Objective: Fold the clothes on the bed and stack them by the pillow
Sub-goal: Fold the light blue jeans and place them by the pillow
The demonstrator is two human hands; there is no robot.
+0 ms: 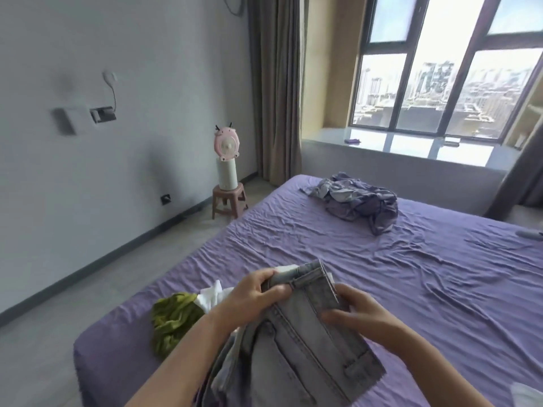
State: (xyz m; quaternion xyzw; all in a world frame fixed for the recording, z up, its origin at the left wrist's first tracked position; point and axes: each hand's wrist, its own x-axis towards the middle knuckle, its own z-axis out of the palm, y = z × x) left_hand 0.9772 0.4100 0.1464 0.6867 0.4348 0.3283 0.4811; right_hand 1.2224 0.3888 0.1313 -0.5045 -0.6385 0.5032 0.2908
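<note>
Light grey jeans (296,345) are held up over the near edge of the purple bed (382,259). My left hand (249,292) grips the waistband at its left end, thumb on top. My right hand (358,312) holds the waistband's right side with fingers curled over the denim. A green garment (173,315) and a white one (213,293) lie crumpled on the bed to the left of my left hand. A rumpled lilac-grey garment (358,198) lies at the bed's far end. No pillow is clearly in view.
A pink stool (229,201) carrying a white cylinder and a pink fan (226,146) stands on the floor by the wall, left of the bed. A wide window sill (411,145) runs beyond the bed. Something white (529,392) shows at the lower right corner.
</note>
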